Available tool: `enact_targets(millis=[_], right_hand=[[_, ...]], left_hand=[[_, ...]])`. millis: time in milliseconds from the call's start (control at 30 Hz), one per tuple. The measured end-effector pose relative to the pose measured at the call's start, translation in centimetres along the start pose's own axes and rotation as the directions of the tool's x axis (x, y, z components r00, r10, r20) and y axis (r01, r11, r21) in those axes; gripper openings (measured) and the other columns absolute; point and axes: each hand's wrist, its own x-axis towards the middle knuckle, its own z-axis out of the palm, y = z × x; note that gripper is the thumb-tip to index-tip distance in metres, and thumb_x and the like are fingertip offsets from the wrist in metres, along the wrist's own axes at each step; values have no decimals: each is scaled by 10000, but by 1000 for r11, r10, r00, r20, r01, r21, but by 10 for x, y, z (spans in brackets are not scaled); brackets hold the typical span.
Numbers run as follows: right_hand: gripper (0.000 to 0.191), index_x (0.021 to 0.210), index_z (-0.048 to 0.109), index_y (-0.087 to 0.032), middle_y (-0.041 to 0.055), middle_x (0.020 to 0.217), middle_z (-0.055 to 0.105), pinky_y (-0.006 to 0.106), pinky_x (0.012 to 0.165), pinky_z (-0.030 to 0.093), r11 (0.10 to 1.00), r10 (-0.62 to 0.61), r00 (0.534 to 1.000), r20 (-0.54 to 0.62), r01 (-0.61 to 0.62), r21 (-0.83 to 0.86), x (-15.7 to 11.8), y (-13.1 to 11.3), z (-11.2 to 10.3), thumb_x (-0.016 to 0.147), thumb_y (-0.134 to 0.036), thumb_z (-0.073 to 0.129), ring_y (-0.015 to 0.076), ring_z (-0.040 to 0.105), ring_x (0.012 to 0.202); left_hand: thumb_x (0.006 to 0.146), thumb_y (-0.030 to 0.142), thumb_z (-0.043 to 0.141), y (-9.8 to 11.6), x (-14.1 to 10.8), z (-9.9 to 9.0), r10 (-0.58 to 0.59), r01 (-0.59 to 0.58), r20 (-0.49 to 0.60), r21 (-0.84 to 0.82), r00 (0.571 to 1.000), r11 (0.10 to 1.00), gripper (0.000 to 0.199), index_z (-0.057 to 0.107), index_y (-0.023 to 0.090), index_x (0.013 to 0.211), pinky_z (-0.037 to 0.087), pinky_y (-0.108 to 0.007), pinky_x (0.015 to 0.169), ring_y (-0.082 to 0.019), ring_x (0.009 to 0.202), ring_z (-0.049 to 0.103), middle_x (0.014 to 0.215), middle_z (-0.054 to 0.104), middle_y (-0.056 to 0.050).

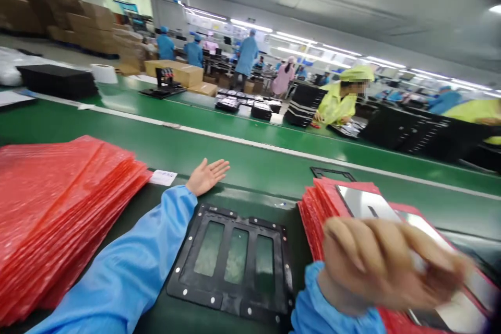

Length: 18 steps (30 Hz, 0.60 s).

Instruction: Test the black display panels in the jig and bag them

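My left hand (207,176) is stretched out palm up over the green bench, fingers apart, with nothing in it. Just below it lies a flat black frame (230,224) with three long openings and several pale round dots along its border. My right hand (387,263), smeared by motion, is raised at the right with its fingers curled in. A whitish spot shows by its fingertips, but I cannot make out what it is. Behind that hand are red plastic bubble bags (311,229) in a stack, with a shiny silver-white panel (364,202) on top.
A tall pile of red bubble bags (74,209) leans at the left, beside a small white label (163,177). Another black frame (332,173) lies behind the right stack. Across the bench, a co-worker in yellow (338,104) sits among black panels (303,104).
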Motion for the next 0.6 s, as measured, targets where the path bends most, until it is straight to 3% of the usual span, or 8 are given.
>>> enact_targets(millis=[33,67,133,200,300,500,600], right_hand=[[201,747,664,-292,-83,461,400,223,353,257,994,-39,999,31,35,103,6,6,4,837,-453,587,59,240,310],[226,778,668,-269,-87,483,393,216,374,257,989,2,1000,3,-3,150,14,14,6,862,-447,557,51,217,320],[298,781,674,-235,-53,582,465,216,417,278,979,138,988,-75,-125,160,30,30,8,887,-452,499,63,285,384],[394,810,683,-209,-15,679,542,219,445,304,959,244,956,-161,-214,187,46,44,4,933,-456,402,76,344,442],[467,856,682,-176,22,769,622,217,464,332,927,326,915,-239,-260,269,59,57,-6,974,-430,309,91,394,499],[480,918,676,-155,34,813,665,218,470,368,904,348,915,-206,-270,330,59,65,-11,978,-441,296,105,418,522],[476,930,672,-158,40,819,668,226,466,376,903,351,916,-194,-277,327,59,67,-12,968,-454,301,117,421,525]], left_hand=[[997,494,172,0,-1,0,-19,19,6,-28,1000,999,639,448,67,1384,418,-407,1060,-276,1353,414,1512,362,-177],[997,497,185,0,-2,1,-38,38,7,-52,999,998,633,438,73,1394,431,-395,1050,-273,1353,415,1513,364,-168],[992,512,220,-1,-1,-2,-94,95,10,-81,996,992,630,411,90,1419,454,-382,1031,-273,1350,418,1512,373,-154],[967,544,317,-2,2,-7,-178,169,-96,-99,979,981,635,434,105,1410,493,-398,992,-293,1306,471,1464,445,-155],[970,516,326,-3,9,-14,-218,209,-134,-79,967,975,599,469,108,1385,515,-414,973,-307,1277,500,1444,469,-155],[938,537,375,0,5,2,-196,197,-238,-21,951,980,581,569,106,1275,491,-464,1008,-321,1265,508,1361,557,-149],[917,592,381,-1,1,10,-186,203,-226,56,956,978,553,598,201,1243,501,-414,996,-266,1308,465,1306,614,-39]])
